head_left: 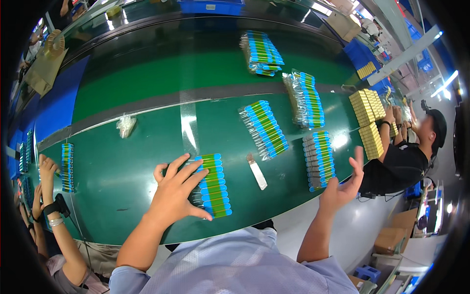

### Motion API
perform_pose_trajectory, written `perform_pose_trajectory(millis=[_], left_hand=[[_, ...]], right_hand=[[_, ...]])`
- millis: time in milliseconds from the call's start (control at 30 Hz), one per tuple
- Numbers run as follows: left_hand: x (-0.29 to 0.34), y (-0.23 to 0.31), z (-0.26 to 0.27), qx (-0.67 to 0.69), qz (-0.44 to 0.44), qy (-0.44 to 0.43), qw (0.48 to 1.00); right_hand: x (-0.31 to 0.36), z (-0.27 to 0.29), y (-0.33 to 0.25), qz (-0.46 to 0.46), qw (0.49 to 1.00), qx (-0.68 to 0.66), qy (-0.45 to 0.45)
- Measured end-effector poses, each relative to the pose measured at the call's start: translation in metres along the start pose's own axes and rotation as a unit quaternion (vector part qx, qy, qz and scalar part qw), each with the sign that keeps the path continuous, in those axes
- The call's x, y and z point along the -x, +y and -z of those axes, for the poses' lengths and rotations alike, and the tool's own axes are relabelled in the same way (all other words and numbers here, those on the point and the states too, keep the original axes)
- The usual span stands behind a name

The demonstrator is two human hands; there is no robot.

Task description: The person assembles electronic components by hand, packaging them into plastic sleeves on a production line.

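Observation:
My left hand [178, 188] lies with fingers spread over the left edge of a row of small tools [214, 188] with blue-and-green handles and thin metal shafts. Its fingertips touch the upper handles, and its thumb is at the row's near end. My right hand [344, 183] is raised off the table's near edge with fingers apart, holding nothing. Just left of it lies another row of the same tools [320, 159], its shaft side looking grey. Between my hands rests a flat white strip with a brownish tip [257, 174].
Further bagged bundles of these tools [264, 128] [306, 100] [263, 53] lie ahead on the green table [122, 181]. A crumpled clear plastic bag [126, 126] is to the left. Stacked yellow blocks [367, 110] stand at right beside a co-worker [401, 161]. Another person's arm [63, 230] reaches in at left.

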State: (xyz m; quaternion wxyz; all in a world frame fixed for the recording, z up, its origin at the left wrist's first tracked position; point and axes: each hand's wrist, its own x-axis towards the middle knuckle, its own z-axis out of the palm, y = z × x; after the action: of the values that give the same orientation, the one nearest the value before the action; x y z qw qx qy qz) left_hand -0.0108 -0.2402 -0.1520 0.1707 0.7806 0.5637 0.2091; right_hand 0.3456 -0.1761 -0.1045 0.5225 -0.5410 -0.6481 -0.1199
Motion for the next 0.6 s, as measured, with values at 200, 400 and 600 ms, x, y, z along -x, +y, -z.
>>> perform_pose_trajectory(millis=[200, 400, 600], left_hand=[[0.004, -0.009, -0.009, -0.026, -0.019, -0.044, 0.999], [0.002, -0.008, -0.011, -0.002, -0.012, -0.035, 0.999], [0.005, -0.007, -0.012, -0.017, -0.004, -0.028, 0.999]], right_hand=[[0.012, 0.035, 0.067, -0.028, 0.920, -0.387, 0.045], [0.017, 0.030, 0.076, -0.174, 0.951, -0.244, -0.080], [-0.009, 0.017, 0.091, -0.289, 0.925, -0.007, -0.248]])
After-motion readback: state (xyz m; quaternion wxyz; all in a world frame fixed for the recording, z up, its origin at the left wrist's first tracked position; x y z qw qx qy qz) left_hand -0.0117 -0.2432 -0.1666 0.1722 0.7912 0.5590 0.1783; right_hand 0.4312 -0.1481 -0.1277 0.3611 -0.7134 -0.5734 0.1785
